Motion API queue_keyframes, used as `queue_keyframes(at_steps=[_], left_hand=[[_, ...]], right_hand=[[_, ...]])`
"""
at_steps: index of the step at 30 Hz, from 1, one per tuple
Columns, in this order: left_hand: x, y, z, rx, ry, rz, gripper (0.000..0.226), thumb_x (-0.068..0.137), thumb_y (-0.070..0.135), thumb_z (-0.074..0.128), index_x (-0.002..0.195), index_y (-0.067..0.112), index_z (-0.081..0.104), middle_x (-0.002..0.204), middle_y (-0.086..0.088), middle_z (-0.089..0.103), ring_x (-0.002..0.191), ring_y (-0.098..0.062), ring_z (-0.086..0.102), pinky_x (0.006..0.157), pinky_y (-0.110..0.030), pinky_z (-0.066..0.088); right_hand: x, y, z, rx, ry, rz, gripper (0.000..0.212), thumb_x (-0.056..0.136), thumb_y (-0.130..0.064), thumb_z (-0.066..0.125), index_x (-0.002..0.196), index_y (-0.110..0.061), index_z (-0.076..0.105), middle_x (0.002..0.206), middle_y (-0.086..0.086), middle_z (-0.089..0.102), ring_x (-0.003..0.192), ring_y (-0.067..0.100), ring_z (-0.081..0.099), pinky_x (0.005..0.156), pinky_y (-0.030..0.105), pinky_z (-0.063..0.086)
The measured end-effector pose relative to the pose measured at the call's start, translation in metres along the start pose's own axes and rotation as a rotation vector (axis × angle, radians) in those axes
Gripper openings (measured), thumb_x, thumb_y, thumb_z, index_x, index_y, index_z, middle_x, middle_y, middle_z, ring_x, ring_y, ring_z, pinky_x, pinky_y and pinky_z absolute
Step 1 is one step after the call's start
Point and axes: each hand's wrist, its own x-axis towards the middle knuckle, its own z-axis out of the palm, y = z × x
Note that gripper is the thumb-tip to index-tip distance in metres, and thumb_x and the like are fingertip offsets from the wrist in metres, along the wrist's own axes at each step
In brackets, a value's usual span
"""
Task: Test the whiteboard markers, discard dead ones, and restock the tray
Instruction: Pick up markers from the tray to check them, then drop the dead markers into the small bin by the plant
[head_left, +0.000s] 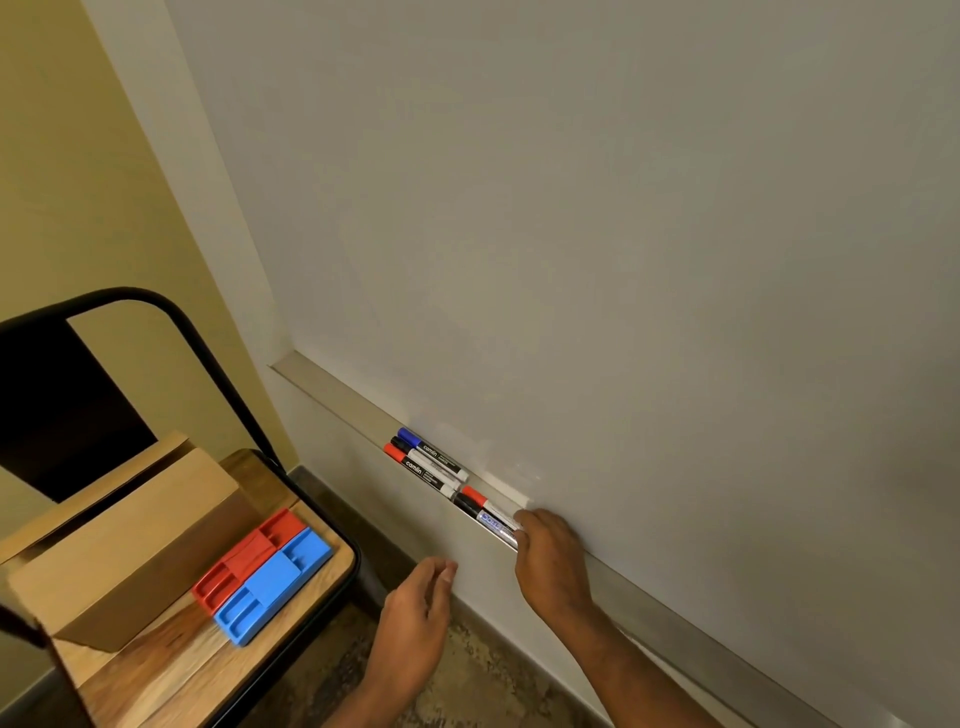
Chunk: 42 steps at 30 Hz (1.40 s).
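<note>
Black-capped marker (480, 512) lengthwise along tray (332, 392)

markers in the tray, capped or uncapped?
Capped. The three left markers show blue, black and red caps; the two by the right hand show red and black caps.

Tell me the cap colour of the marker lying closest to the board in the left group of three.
Blue. The marker's cap shows in the head view, the only one given.
</note>
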Motion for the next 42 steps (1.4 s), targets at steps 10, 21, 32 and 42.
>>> queue_keyframes(at_steps=[10, 21, 32, 42], left_hand=[[0.004, 0.003, 0.003, 0.300, -0.032, 0.240, 0.062, 0.100, 0.066, 0.016, 0.152, 0.037, 0.035, 0.162, 0.016, 0.026, 0.153, -0.009, 0.018, 0.124, -0.039, 0.024], [-0.009, 0.047, 0.025, 0.534, -0.017, 0.458, 0.075, 0.105, 0.063, 0.024, 0.160, 0.028, -0.012, 0.166, 0.009, -0.026, 0.152, -0.007, -0.026, 0.125, -0.034, -0.011], [-0.067, 0.095, 0.083, 0.565, -0.106, 0.709, 0.074, 0.105, 0.059, 0.022, 0.162, 0.018, 0.001, 0.171, -0.001, -0.010, 0.157, -0.019, -0.009, 0.125, -0.040, -0.001], [-0.138, 0.138, 0.187, 0.591, -0.256, 0.933, 0.073, 0.105, 0.058, 0.022, 0.162, 0.016, 0.010, 0.171, -0.005, 0.002, 0.158, -0.022, -0.001, 0.124, -0.041, 0.005]], right_hand=[[-0.010, 0.007, 0.001, 0.011, 0.133, -0.086, 0.024, 0.081, -0.005, 0.078, 0.102, -0.010, 0.072, 0.097, 0.007, 0.075, 0.090, 0.024, 0.072, 0.076, 0.039, 0.061], [-0.064, 0.021, -0.031, -0.034, 0.179, -0.154, 0.045, 0.104, -0.047, 0.036, 0.142, -0.025, 0.045, 0.154, -0.002, 0.042, 0.149, 0.019, 0.027, 0.116, 0.039, 0.025], [-0.146, 0.065, -0.101, -0.101, 0.235, -0.035, 0.048, 0.105, -0.048, 0.034, 0.147, -0.026, 0.039, 0.161, -0.003, 0.031, 0.153, 0.016, 0.013, 0.122, 0.041, 0.012], [-0.258, 0.159, -0.177, -0.162, 0.365, 0.203, 0.045, 0.106, -0.049, 0.032, 0.142, -0.025, 0.047, 0.157, -0.003, 0.038, 0.151, 0.017, 0.022, 0.118, 0.042, 0.020]])
